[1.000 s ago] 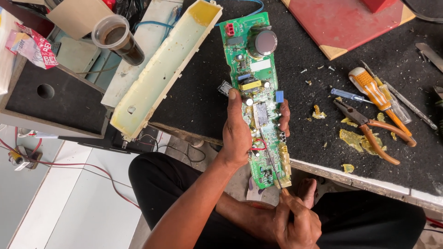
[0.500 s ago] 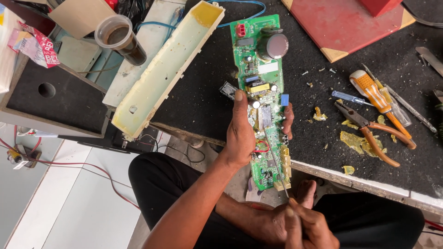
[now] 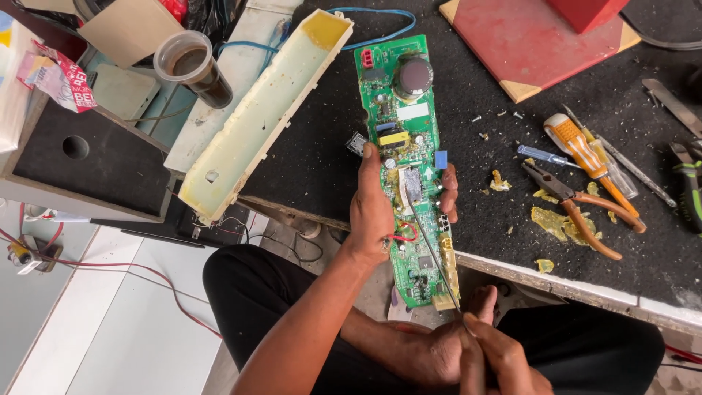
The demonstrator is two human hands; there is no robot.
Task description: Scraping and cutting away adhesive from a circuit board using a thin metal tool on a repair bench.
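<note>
While the left hand [image 3: 376, 216] wraps around the middle of a long green circuit board [image 3: 406, 168], thumb along one edge and fingertips curling over the other, the board stands out over the front edge of the dark counter [image 3: 314, 157], its top end over the mat and its lower end hanging above the person's lap. The right hand [image 3: 475, 355] sits low, near the knees, closed around the end of a thin metal probe [image 3: 433, 252], whose tip rests on the board just below a pale patch at its centre. A big round dark part sits near the top of the board, with a small red connector beside it. To the left, a long cream plastic tray [image 3: 256, 121] lies slantwise on the counter, and a clear cup [image 3: 191, 67] of dark liquid stands past it. Off to the right lie orange-handled pliers [image 3: 581, 208], an orange screwdriver [image 3: 581, 146] and yellowish scraps [image 3: 552, 223]; a red board [image 3: 541, 44] lies at the back.
</note>
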